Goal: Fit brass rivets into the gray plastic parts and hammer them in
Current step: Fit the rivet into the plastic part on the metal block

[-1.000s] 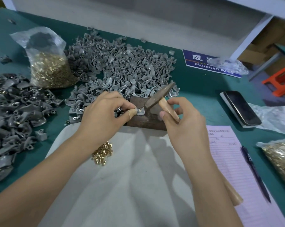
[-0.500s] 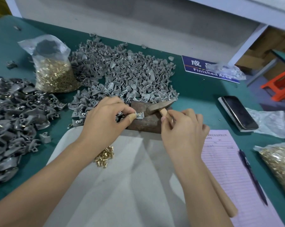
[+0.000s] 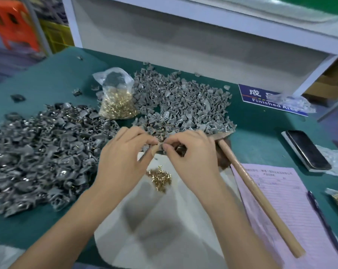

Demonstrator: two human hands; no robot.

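Matt gray plastic parts [image 3: 183, 105]; shiny brass rivets [image 3: 160, 177]; wood hammer handle [image 3: 261, 202].

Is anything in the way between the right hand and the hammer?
Nothing visible. The hammer lies free on the pink form, just beside the right hand. That hand would first have to let go of the small gray part both hands pinch together.

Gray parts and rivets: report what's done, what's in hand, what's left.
Done: the darker pile on the left shows brass glints, so it looks riveted. In hand: the left hand and right hand pinch one small part between them; the hammer lies released on the pink form. Left: a big pile of lighter gray parts, loose rivets and a bag of rivets.
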